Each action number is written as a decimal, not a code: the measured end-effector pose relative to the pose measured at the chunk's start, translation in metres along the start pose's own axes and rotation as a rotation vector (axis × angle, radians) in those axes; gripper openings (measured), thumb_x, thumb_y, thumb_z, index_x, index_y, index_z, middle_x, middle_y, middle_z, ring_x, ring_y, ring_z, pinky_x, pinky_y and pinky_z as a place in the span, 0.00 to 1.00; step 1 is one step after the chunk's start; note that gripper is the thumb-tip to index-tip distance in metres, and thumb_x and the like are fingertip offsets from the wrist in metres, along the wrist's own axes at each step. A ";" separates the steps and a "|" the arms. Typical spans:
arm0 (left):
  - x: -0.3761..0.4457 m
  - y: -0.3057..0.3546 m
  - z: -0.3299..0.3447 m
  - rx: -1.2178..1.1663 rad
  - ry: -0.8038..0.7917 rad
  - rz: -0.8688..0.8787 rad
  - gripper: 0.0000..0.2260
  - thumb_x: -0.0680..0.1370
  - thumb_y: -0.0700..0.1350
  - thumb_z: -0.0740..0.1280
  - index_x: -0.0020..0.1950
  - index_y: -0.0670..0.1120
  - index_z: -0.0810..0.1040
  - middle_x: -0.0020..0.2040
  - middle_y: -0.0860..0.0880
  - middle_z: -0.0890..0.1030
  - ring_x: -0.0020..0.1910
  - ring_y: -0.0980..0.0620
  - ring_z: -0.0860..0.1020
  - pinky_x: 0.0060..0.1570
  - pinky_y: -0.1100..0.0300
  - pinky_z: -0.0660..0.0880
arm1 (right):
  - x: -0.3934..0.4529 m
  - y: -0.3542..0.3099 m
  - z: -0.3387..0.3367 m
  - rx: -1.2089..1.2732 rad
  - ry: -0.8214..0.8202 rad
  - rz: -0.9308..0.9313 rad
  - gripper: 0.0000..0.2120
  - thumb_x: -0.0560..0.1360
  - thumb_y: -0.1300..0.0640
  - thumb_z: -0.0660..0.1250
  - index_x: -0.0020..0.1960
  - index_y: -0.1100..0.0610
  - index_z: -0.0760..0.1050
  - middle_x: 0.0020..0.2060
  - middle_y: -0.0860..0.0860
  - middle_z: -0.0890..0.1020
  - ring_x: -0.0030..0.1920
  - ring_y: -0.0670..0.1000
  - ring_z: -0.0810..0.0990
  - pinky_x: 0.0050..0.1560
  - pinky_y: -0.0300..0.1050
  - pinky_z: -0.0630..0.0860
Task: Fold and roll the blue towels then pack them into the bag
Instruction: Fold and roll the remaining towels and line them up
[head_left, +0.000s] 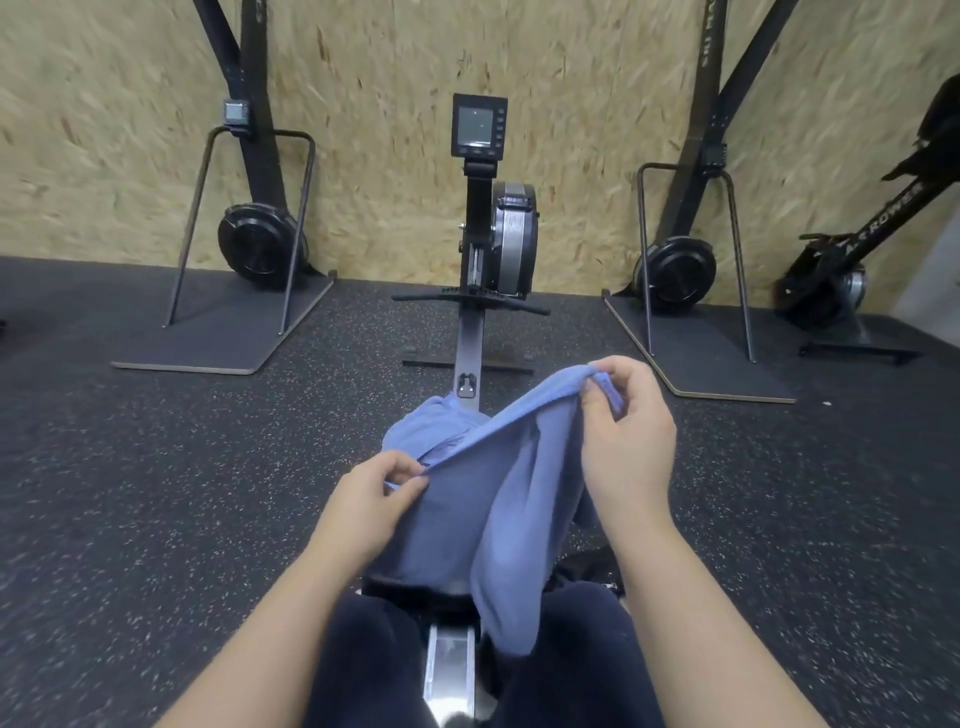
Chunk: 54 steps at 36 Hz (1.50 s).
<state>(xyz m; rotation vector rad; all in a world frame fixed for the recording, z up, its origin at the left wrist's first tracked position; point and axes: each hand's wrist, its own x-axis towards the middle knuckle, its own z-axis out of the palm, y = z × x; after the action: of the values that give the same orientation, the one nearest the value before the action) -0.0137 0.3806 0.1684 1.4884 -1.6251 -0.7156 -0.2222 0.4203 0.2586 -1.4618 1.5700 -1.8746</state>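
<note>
Plain blue towel (498, 499), dark speckled floor (156, 467), tan flecked wall (363, 78), black and grey, possibly silver, rowing machine (511, 234)

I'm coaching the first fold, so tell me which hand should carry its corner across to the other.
Probably the right hand. It pinches its corner of the blue towel higher and farther out, so it can swing down to the left hand, which holds the other corner low and close to the body as an anchor.

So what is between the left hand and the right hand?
In the head view, the top edge of the blue towel spans from the left hand up to the right hand; both pinch it, and the cloth hangs below.
</note>
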 end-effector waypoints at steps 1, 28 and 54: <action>0.001 -0.004 0.002 -0.008 -0.016 -0.005 0.10 0.76 0.43 0.70 0.39 0.56 0.76 0.36 0.56 0.78 0.34 0.55 0.73 0.41 0.58 0.70 | 0.000 0.001 0.000 -0.003 0.001 -0.002 0.07 0.78 0.60 0.63 0.48 0.48 0.75 0.40 0.41 0.78 0.39 0.38 0.75 0.40 0.33 0.70; -0.040 0.100 -0.015 0.031 0.003 0.317 0.16 0.78 0.42 0.67 0.64 0.57 0.76 0.34 0.53 0.77 0.36 0.63 0.73 0.40 0.74 0.66 | -0.035 -0.007 0.009 -0.054 -0.425 -0.028 0.13 0.74 0.63 0.69 0.43 0.44 0.77 0.39 0.37 0.82 0.45 0.36 0.79 0.47 0.28 0.71; -0.029 0.085 -0.040 -0.215 0.236 0.162 0.11 0.77 0.38 0.67 0.41 0.54 0.80 0.29 0.64 0.78 0.30 0.65 0.74 0.34 0.74 0.68 | -0.033 0.012 -0.010 -0.293 -0.396 0.026 0.08 0.68 0.65 0.67 0.39 0.55 0.68 0.36 0.50 0.76 0.35 0.45 0.69 0.36 0.35 0.65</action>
<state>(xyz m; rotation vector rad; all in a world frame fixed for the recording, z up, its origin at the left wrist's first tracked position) -0.0251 0.4260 0.2550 1.2223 -1.4226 -0.5803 -0.2202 0.4456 0.2330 -1.7892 1.6954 -1.2717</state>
